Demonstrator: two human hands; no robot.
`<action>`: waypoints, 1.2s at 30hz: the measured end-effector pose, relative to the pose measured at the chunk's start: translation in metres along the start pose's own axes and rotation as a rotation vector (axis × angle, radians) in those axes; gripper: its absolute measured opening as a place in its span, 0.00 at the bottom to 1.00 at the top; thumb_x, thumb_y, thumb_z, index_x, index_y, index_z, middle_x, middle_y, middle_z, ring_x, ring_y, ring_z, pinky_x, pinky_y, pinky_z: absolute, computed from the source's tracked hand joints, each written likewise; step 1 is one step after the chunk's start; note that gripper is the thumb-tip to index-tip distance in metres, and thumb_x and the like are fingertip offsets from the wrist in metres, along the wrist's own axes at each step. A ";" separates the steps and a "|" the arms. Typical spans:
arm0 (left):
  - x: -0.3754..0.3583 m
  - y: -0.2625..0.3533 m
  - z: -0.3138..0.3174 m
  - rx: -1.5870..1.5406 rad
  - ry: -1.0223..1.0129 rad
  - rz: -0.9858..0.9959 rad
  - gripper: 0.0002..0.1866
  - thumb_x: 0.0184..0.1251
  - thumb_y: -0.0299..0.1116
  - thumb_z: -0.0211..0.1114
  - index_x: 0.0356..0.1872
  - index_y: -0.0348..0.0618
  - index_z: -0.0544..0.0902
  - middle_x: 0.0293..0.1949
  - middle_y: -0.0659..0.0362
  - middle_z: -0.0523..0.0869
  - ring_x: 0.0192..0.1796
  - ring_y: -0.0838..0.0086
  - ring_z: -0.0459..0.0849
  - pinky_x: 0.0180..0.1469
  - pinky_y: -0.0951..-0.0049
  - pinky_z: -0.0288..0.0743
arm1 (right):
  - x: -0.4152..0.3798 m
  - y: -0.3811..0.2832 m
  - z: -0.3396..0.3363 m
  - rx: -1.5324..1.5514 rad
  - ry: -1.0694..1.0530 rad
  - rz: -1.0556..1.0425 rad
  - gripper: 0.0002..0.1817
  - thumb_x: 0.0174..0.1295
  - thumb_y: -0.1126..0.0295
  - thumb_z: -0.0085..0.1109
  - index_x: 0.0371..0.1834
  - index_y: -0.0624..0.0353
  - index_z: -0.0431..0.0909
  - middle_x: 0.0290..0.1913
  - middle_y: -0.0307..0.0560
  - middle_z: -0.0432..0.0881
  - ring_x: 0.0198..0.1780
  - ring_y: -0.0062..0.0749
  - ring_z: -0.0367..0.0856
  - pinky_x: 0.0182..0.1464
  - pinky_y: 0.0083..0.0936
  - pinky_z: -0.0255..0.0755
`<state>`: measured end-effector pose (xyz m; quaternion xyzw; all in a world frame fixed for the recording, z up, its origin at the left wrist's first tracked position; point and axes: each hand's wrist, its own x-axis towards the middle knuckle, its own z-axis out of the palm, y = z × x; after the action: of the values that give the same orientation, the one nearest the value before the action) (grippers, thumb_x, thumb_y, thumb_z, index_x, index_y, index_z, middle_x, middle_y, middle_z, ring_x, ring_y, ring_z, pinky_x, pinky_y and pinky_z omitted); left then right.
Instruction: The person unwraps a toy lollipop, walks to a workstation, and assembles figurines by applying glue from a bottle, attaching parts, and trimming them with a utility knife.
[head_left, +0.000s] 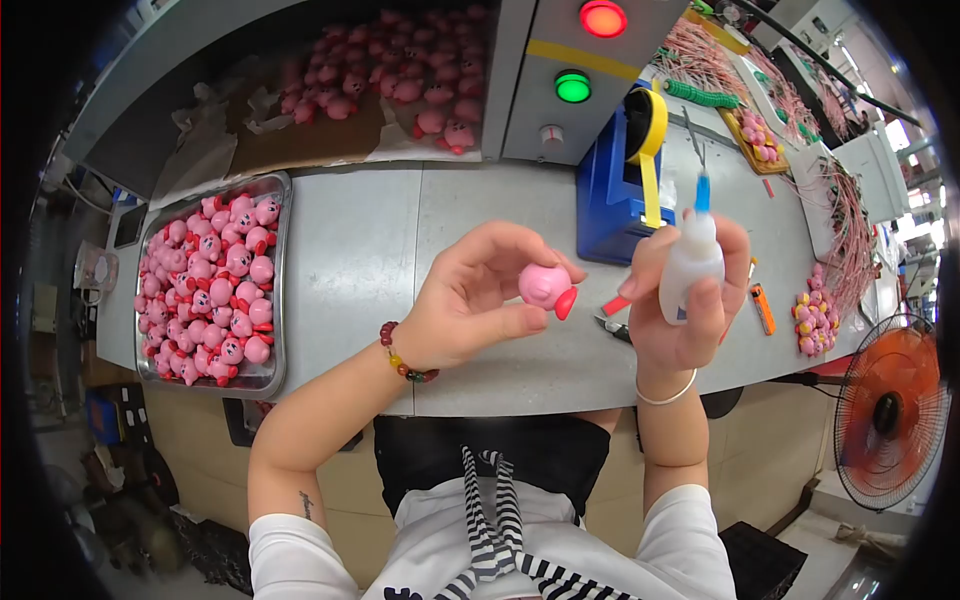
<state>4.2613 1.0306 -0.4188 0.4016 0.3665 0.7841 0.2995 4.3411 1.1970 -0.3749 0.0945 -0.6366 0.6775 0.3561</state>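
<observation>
My left hand [462, 300] holds a small round pink figure with red feet [541, 287] between thumb and fingers, over the metal worktop. To the right, my right hand [685, 325] is wrapped round a translucent white squeeze bottle [692, 262]. The bottle is upright, its blue needle tip [703, 193] pointing up and apart from the figure. Many similar pink figures [205, 285] are heaped in a steel tray [283, 330] on the left.
A blue tape dispenser [600, 210] with yellow tape stands behind my right hand. Beyond the worktop, more figures [400, 65] lie inside a machine housing [560, 120]. An orange cutter [763, 308] and dark-handled pliers [613, 327] lie nearby. A fan [888, 410] stands right.
</observation>
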 end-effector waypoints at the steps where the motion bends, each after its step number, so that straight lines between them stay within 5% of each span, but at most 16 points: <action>1: 0.000 -0.001 0.003 0.014 0.033 0.016 0.21 0.52 0.23 0.67 0.48 0.42 0.70 0.47 0.50 0.77 0.50 0.70 0.77 0.52 0.70 0.71 | -0.004 0.005 -0.002 -0.002 -0.003 -0.009 0.27 0.55 0.51 0.55 0.47 0.64 0.66 0.17 0.45 0.76 0.18 0.24 0.74 0.22 0.16 0.66; 5: -0.005 0.002 0.005 0.130 -0.002 0.038 0.20 0.52 0.24 0.68 0.45 0.44 0.69 0.50 0.41 0.76 0.50 0.66 0.78 0.51 0.69 0.72 | -0.018 0.010 -0.010 0.096 0.059 -0.013 0.27 0.51 0.53 0.61 0.46 0.63 0.68 0.28 0.49 0.76 0.16 0.23 0.73 0.20 0.14 0.61; 6: -0.004 0.002 0.005 0.193 -0.025 0.077 0.20 0.52 0.25 0.68 0.45 0.43 0.71 0.49 0.41 0.76 0.49 0.65 0.78 0.50 0.70 0.73 | -0.013 0.015 -0.019 0.237 -0.124 -0.083 0.27 0.49 0.55 0.63 0.46 0.62 0.69 0.31 0.48 0.74 0.20 0.23 0.71 0.23 0.16 0.60; 9: -0.002 0.001 0.000 0.297 -0.109 0.133 0.18 0.52 0.27 0.69 0.44 0.42 0.73 0.49 0.42 0.77 0.48 0.65 0.79 0.49 0.70 0.73 | -0.009 0.014 -0.019 0.373 -0.208 0.019 0.22 0.55 0.57 0.53 0.52 0.54 0.67 0.21 0.34 0.65 0.27 0.21 0.57 0.28 0.18 0.49; 13: -0.002 0.002 -0.002 0.320 -0.077 0.131 0.16 0.51 0.28 0.69 0.42 0.42 0.75 0.48 0.42 0.77 0.47 0.65 0.80 0.48 0.70 0.74 | -0.010 0.022 -0.025 0.550 -0.162 -0.030 0.27 0.50 0.55 0.63 0.52 0.57 0.71 0.27 0.35 0.64 0.29 0.24 0.56 0.28 0.19 0.55; 17: -0.004 -0.002 -0.003 0.337 0.014 0.144 0.12 0.56 0.25 0.65 0.41 0.40 0.75 0.46 0.42 0.77 0.43 0.68 0.80 0.46 0.71 0.74 | -0.013 0.010 -0.023 0.426 -0.175 -0.026 0.26 0.54 0.52 0.58 0.54 0.50 0.72 0.25 0.33 0.58 0.29 0.23 0.52 0.28 0.18 0.47; 22: -0.005 -0.002 -0.003 0.340 0.062 0.138 0.10 0.58 0.22 0.60 0.41 0.39 0.75 0.45 0.42 0.76 0.40 0.71 0.78 0.44 0.72 0.73 | -0.019 0.011 -0.016 0.133 -0.124 -0.138 0.32 0.56 0.41 0.50 0.50 0.60 0.72 0.24 0.37 0.62 0.23 0.23 0.57 0.24 0.19 0.50; 36: -0.004 0.002 -0.004 0.513 0.111 0.195 0.17 0.46 0.28 0.73 0.39 0.39 0.79 0.44 0.47 0.78 0.42 0.71 0.78 0.44 0.74 0.73 | -0.027 0.016 -0.008 0.020 -0.036 0.002 0.32 0.56 0.42 0.49 0.44 0.66 0.74 0.24 0.40 0.71 0.21 0.23 0.63 0.20 0.19 0.52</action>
<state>4.2590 1.0251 -0.4205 0.4542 0.5283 0.7116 0.0905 4.3534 1.1960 -0.4045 0.1096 -0.6364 0.6823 0.3428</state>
